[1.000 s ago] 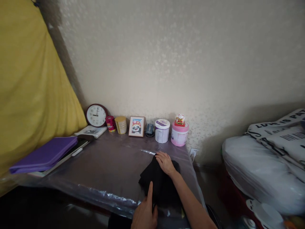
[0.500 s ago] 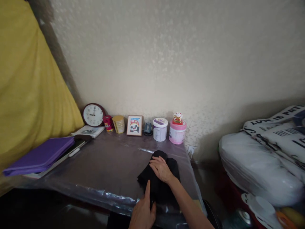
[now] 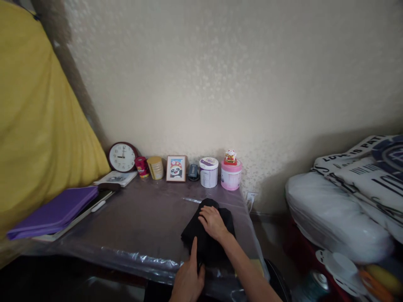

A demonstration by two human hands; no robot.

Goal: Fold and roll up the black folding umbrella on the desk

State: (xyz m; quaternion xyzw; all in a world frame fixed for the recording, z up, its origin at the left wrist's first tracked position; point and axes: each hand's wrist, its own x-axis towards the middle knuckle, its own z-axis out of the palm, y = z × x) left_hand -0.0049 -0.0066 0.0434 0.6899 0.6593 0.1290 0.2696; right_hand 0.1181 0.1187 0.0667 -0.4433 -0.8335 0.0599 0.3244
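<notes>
A piece of black cloth, gathered or folded into a bundle, lies near the right front of the table. My right hand rests flat on top of it, fingers stretched out and close together. At the near edge of the cloth is my left hand, its index finger pointing forward along the fabric. The left thumb stands to the right, with dark fabric between it and the index finger. My other left fingers are curled underneath, mostly hidden, apparently around the cloth's edge.
Plastic film covers the table. Along the wall stand a clock, a red can, a picture frame, a white tub and a pink-lidded tub bearing a cat figurine. A purple folder lies left; bagged bedding right.
The view has shifted slightly. Both hands stay in nearly the same place on the black cloth, which looks much the same.
</notes>
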